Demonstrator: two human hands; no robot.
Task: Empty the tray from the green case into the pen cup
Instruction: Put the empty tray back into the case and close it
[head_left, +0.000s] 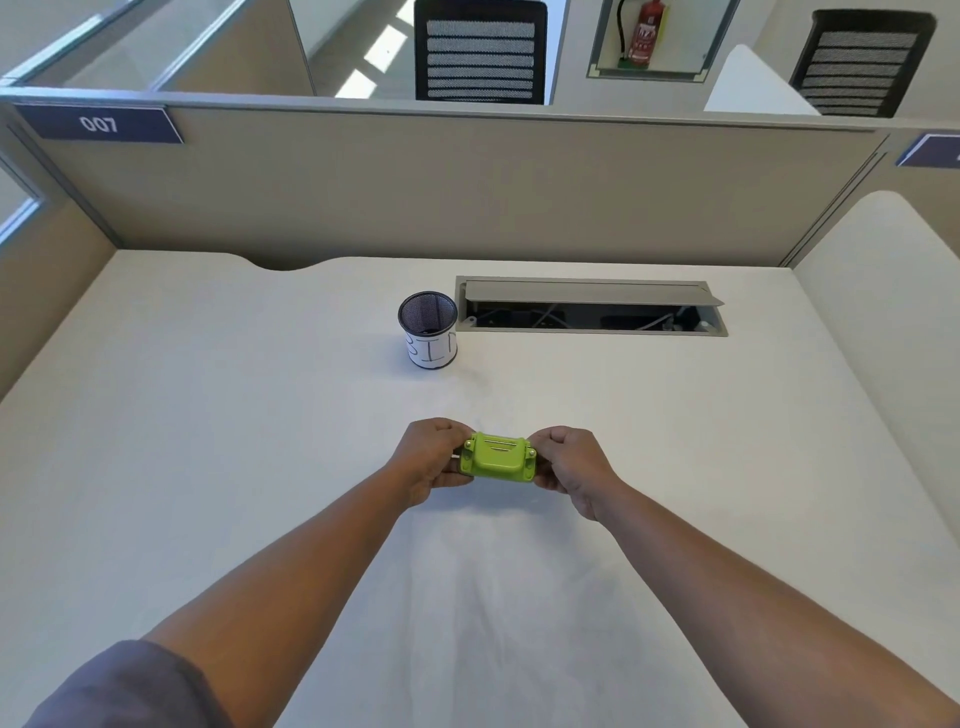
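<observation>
1. Grip came first: your left hand and right hand each pinched one short end of the small lime-green moulded plastic case, fingers curled closed against its sides. The case sat between both hands, low over the middle of the desk; whether it touched the surface I could not tell.
2. You had not yet drawn the tray out, as far as I could judge; only a thin pale edge showed at the case's left end, too small to name.
3. To do this step well, you would have steadied the body with one hand and slid the tray out level with the other, so nothing spilled short of the cup.
4. The black wire-mesh cylindrical pen cup with a white paper label stood upright, well apart from the case, farther back on the desk, just beside the grey metal cable hatch.
5. The case looked hard and glossy, with rounded corners, ribbed slots on top and small metal studs at its corners.
6. The white matte desk top offered a smooth, bare surface.
</observation>
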